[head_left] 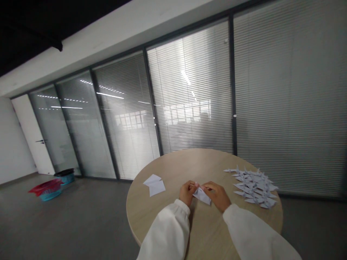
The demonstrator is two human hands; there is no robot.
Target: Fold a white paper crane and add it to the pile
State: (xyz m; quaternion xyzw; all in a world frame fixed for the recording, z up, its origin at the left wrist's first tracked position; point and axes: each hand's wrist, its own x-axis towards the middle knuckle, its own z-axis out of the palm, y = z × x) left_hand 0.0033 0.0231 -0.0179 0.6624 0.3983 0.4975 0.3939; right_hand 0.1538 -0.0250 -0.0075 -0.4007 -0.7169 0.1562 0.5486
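Between my hands is a small piece of folded white paper (202, 196), held just above the round table. My left hand (187, 192) pinches its upper left edge, fingers closed. From the other side my right hand (217, 194) grips the top edge with thumb and fingertips. The fingertips of both hands nearly meet there and hide part of the folds. To the left lie white paper sheets (155, 185) with creased, angled outlines. On the right, several folded paper cranes (255, 189) sit close together in rows.
The round wooden table (189, 160) has a curved edge all around my work. On the floor to the left stand a blue bin with a red liner (50, 189) and another with a black liner (66, 175). Glass partitions with blinds (189, 126) rise behind the table.
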